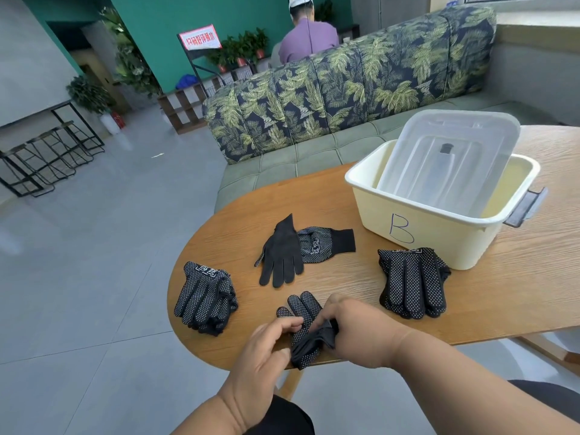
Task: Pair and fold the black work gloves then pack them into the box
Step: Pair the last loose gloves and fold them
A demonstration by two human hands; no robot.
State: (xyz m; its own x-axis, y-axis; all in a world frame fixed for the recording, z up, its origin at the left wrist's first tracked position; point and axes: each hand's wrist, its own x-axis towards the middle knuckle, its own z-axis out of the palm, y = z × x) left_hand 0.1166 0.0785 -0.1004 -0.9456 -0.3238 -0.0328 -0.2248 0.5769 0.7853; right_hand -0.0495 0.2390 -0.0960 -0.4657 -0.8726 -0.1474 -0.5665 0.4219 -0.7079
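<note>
Your hands, left (270, 346) and right (354, 331), both grip a glove (306, 328) at the wooden surface (502, 293) edge, lower centre; leaf-print sofa (361, 86) behind.

Your hands work one dotted glove at the desk's near edge

Your left hand (270, 343) and right hand (354, 328) both pinch the bunched glove (306, 328); glove stacks lie left (205, 298) and right (412, 282); two loose gloves (301, 249) overlap mid-desk (502, 277); the cream box (439, 227), marked B, holds its tilted lid (452, 158).
</note>
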